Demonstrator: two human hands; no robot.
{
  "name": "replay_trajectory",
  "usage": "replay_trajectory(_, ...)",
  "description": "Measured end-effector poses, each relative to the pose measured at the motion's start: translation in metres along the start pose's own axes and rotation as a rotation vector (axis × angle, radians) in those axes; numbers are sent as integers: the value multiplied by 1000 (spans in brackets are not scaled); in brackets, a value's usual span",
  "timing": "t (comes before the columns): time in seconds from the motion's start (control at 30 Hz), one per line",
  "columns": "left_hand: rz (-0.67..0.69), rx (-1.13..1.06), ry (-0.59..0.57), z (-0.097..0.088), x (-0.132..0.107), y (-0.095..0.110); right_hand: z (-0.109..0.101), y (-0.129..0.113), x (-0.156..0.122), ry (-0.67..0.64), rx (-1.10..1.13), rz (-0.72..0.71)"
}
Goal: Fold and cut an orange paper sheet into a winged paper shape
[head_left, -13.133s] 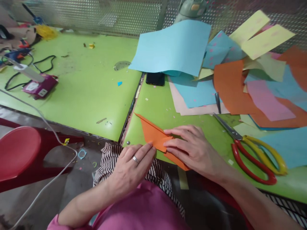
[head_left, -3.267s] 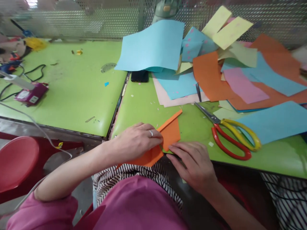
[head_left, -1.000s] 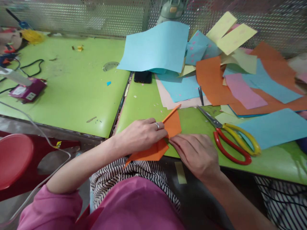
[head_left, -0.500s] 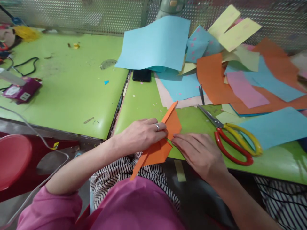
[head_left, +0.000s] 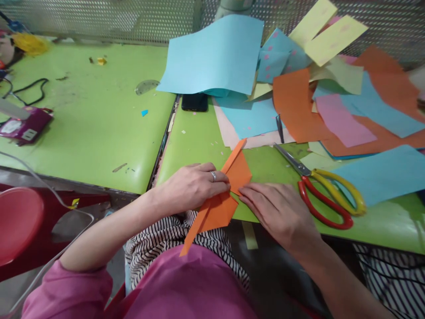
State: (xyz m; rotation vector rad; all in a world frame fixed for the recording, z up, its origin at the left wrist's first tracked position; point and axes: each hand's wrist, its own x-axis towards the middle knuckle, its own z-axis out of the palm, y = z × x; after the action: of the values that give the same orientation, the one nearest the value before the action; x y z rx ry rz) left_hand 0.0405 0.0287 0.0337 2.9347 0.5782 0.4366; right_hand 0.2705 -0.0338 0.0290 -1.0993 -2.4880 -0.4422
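Observation:
A piece of folded orange paper (head_left: 239, 170) lies at the front edge of the green table, part of it sticking out over my lap. It has a long narrow strip along one side and two angular flaps with a notch between them. My left hand (head_left: 201, 186), with a ring on one finger, is closed over its middle and hides part of the strip. The fingertips of my right hand (head_left: 275, 206) are pinched together at the corner of the upper flap, beside the notch. Right of that hand lie scissors (head_left: 307, 170) with one red and one yellow handle.
Blue paper (head_left: 212, 55), orange paper (head_left: 290, 104), pink paper (head_left: 345, 119) and yellow paper (head_left: 335, 40) pile up at the back right. A black phone (head_left: 195, 103) lies partly under the blue sheet. Left are a purple power socket (head_left: 26, 126) and a red stool (head_left: 20, 226).
The view has shifted slightly. The upper flap's lower corner now shows closer to my right fingertips, and the notch looks a little wider. Both hands stay nearly in place.

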Motion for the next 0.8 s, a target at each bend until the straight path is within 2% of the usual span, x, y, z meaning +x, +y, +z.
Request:
replay_trajectory(0.07,-6,-3,-1,0,0,0,-1,0,1,15,-24,-22)
replay_trajectory(0.2,-10,9,-3,0,1,2,0,1,4,-4,5,28)
replay_trajectory(0.43,-15,45,-12,0,0,3,0,8,6,-41,22,-45)
replay_trajectory(0.67,0,68,-22,-1,-1,3,1,4,6,-76,265,212)
replay_trajectory(0.8,-1,95,-11,-2,-1,5,2,2,7,-80,316,325)
